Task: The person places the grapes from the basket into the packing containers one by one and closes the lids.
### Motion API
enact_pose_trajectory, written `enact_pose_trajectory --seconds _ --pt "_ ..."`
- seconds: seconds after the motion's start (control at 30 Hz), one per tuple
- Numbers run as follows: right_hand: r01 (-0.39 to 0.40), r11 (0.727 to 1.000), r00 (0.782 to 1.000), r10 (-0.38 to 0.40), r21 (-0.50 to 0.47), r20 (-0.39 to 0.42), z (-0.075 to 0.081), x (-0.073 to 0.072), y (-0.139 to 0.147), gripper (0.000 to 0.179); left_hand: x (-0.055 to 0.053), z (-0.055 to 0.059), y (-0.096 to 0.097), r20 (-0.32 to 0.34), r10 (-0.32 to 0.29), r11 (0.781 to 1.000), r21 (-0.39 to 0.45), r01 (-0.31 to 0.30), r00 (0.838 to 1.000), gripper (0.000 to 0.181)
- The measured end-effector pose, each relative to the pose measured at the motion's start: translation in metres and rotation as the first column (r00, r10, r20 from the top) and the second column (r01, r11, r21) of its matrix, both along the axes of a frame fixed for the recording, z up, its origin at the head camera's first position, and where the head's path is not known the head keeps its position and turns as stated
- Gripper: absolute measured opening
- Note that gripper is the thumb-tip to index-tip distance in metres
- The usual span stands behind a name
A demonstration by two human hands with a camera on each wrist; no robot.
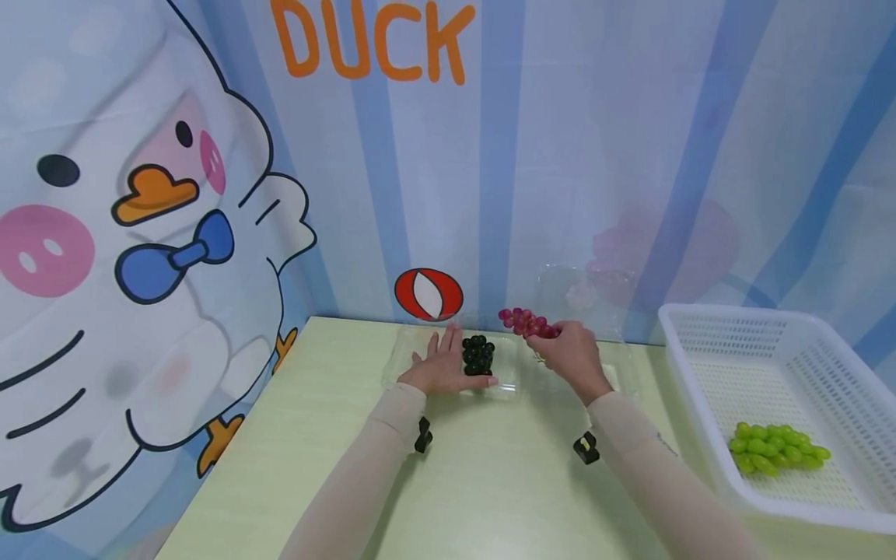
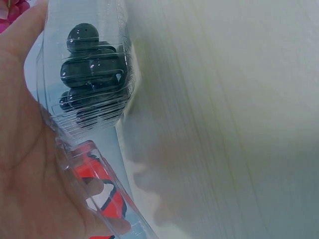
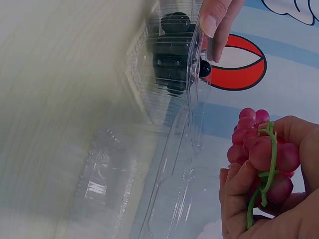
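Observation:
My left hand (image 1: 442, 370) rests with outstretched fingers over a clear plastic box (image 1: 507, 372). Inside that box lies a bunch of black grapes (image 1: 478, 355), just beside the hand; the left wrist view shows these black grapes (image 2: 92, 69) through the ribbed wall. The thumb lies along the box's near edge. To the right, my right hand (image 1: 575, 359) pinches a bunch of red grapes (image 1: 521, 320) in the air. A green stem (image 3: 271, 164) shows on this bunch in the right wrist view. Below the right hand is a second clear plastic box (image 3: 102, 184), its lid (image 1: 560, 292) raised at the back.
On the right stands a white plastic basket (image 1: 700, 435) with a bunch of green grapes (image 1: 777, 449) in it. A printed duck curtain (image 1: 581, 155) hangs behind the pale yellow table (image 1: 490, 482).

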State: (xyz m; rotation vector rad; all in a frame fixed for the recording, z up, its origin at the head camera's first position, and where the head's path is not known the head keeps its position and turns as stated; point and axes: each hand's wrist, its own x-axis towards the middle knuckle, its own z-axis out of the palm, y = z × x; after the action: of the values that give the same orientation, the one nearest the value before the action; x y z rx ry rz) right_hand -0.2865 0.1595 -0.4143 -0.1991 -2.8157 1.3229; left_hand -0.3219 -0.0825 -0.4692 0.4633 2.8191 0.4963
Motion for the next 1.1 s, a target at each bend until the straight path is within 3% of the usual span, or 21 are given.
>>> enact_pose_trajectory --seconds 0.47,0.73,1.1 --pt "0.045 0.998 0.997 -0.048 0.046 0.066 0.000 -0.006 -0.016 0.036 0.000 0.000 0.001 -0.002 0.004 1.000 0.003 -0.004 1.000 0.132" --pt "-0.020 0.987 1.000 0.016 0.157 0.024 0.003 -0.014 -0.026 0.049 0.002 0.003 0.001 -0.002 -0.001 1.000 0.002 0.001 1.000 0.132" --pt "-0.020 0.957 0.998 0.034 0.290 -0.046 -0.003 -0.021 -0.041 0.045 0.000 0.000 0.001 0.000 0.000 1.000 -0.011 0.000 1.000 0.133"
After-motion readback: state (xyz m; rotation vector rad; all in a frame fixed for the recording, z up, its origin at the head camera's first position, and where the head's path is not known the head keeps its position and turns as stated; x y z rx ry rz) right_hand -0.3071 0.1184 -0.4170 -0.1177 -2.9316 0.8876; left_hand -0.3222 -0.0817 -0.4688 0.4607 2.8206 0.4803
